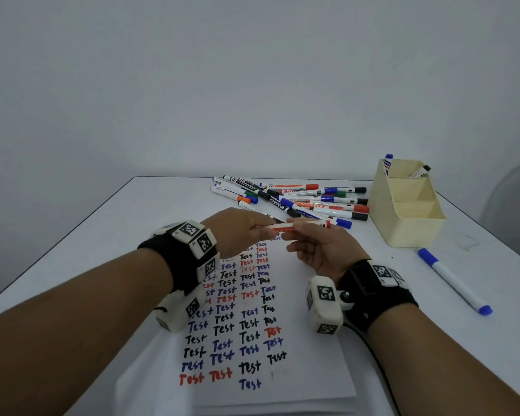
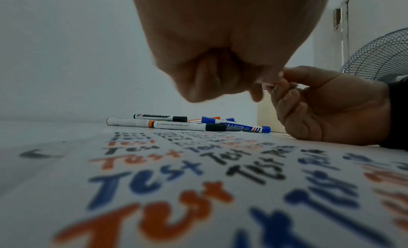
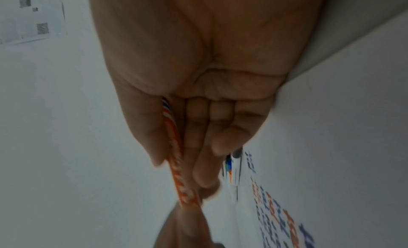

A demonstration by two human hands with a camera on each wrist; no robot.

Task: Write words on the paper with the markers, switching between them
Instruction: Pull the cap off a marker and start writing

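Observation:
A red-labelled whiteboard marker (image 1: 282,227) is held level above the top edge of the paper (image 1: 315,370), which carries columns of "Test" in black, blue and red. My left hand (image 1: 252,232) grips its left end with curled fingers. My right hand (image 1: 300,235) pinches its right part between thumb and fingers, palm up. In the right wrist view the orange-red marker (image 3: 176,164) runs from my right hand (image 3: 198,138) down to the left hand. The left wrist view shows my left hand (image 2: 220,68) as a fist meeting the right hand (image 2: 320,103). The marker's tip is hidden.
A heap of several capped markers (image 1: 297,196) lies just behind the hands. A cream desk organiser (image 1: 409,217) with two markers stands at the back right. One blue marker (image 1: 454,280) lies alone right of the paper. A fan (image 2: 379,56) stands beyond the table.

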